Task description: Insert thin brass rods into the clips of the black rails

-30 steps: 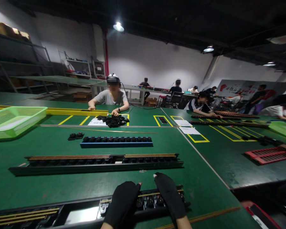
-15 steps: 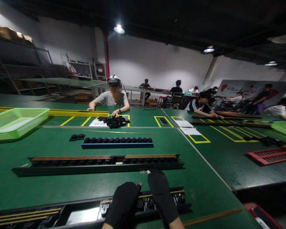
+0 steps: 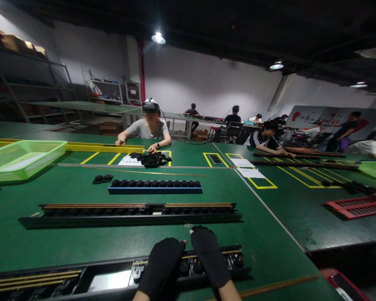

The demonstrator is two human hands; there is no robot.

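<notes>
My left hand [image 3: 163, 261], in a black fingerless glove, is curled over the long black track [image 3: 106, 263] nearest me. Only its thumb tip shows at the right side. Close by on the right, my right hand [image 3: 208, 255], gloved the same way, bends over the same track with one pale fingertip pointing away from me. The backs of both hands hide most of the fingers and what they hold. Thin brass strips [image 3: 232, 251] run along the track above small black modules [image 3: 238, 260]. A bare silvery section [image 3: 109, 281] lies left of my hands.
A second black track [image 3: 131, 219] lies beyond, then a blue rail [image 3: 155, 190] of black modules. A green basket [image 3: 50, 156] stands left, a red slotted frame [image 3: 357, 207] right. A co-worker [image 3: 150, 125] sits opposite by a black parts pile [image 3: 152, 159].
My right hand has shifted slightly left, its fingertip a little lower. My left hand stays nearly in place. The view has turned slightly.
</notes>
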